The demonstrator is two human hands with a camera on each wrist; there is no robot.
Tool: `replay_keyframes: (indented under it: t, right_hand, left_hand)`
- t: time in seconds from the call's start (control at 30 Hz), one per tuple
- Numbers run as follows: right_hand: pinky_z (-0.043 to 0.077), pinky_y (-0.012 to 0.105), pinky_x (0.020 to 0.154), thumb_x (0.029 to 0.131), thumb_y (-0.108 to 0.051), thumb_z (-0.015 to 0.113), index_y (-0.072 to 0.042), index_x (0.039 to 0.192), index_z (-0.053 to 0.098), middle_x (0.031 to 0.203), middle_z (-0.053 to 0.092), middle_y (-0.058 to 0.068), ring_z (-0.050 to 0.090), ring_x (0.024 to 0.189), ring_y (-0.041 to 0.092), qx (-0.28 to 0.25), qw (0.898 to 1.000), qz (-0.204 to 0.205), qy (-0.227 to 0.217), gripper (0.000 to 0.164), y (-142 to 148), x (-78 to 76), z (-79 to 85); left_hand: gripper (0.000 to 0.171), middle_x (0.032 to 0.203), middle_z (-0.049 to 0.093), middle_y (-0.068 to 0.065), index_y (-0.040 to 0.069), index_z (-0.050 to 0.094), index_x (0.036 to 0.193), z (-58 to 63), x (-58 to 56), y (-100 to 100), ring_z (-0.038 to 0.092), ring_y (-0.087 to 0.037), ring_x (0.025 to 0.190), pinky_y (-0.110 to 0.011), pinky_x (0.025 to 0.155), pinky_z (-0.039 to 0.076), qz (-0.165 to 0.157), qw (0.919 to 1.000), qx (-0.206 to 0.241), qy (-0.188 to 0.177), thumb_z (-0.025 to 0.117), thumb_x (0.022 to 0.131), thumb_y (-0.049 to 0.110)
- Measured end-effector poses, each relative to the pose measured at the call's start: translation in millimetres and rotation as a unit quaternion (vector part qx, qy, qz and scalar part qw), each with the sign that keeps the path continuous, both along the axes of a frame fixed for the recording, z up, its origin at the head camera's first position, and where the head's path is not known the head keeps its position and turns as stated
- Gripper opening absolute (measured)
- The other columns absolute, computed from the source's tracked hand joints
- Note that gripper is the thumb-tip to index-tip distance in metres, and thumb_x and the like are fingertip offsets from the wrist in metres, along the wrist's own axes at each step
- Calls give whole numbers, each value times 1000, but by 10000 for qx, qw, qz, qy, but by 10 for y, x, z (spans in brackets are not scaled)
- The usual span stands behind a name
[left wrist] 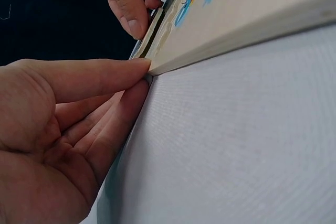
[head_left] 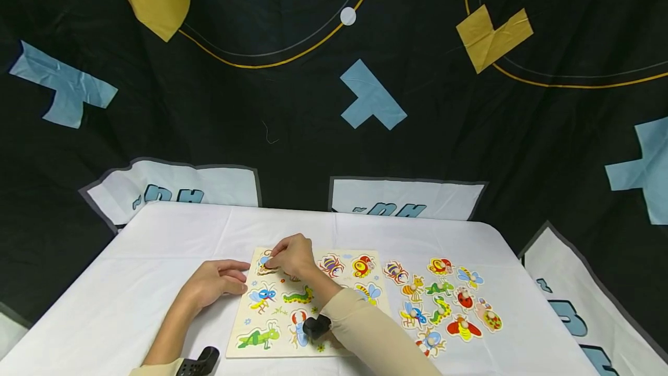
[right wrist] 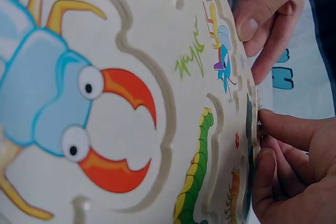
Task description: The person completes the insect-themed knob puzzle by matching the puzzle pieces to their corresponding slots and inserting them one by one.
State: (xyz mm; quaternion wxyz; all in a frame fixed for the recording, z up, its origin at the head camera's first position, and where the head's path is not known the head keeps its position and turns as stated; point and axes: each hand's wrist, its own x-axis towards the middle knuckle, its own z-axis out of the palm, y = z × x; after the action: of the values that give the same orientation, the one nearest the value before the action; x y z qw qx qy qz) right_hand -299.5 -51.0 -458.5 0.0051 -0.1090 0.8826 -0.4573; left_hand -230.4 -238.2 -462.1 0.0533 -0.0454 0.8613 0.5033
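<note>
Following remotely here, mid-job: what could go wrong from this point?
The puzzle piece pinched by the right hand may catch and sit crooked on the board.

The left hand touches the board's left edge, so a nudge could shift it.

Two green pieces lie close together on the table; one might be mistaken for the other.

A sleeve (head_left: 376, 329) hides the board's (head_left: 284, 349) near right corner. The right hand (head_left: 294, 255) partly covers the far left corner's piece (head_left: 262, 263).

From above the fingers (head_left: 233, 264), the head view faces forward-down; close wrist views both face the pale rectangular wooden board (head_left: 256, 319).
</note>
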Motion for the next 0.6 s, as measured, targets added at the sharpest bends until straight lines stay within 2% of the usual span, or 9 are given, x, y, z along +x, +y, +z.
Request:
replay_keyframes:
  t: [0.6]
  right_hand:
    - [37, 23, 54, 64, -17, 88, -18, 59, 66, 53, 57, -9, 49, 60, 6, 122, 9991, -313, -263, 23, -89, 60, -1]
  left_hand:
    - [56, 90, 70, -4, 5, 64, 121, -5, 9, 5, 61, -15, 82, -29, 73, 45, 54, 9999, -34, -109, 81, 67, 11]
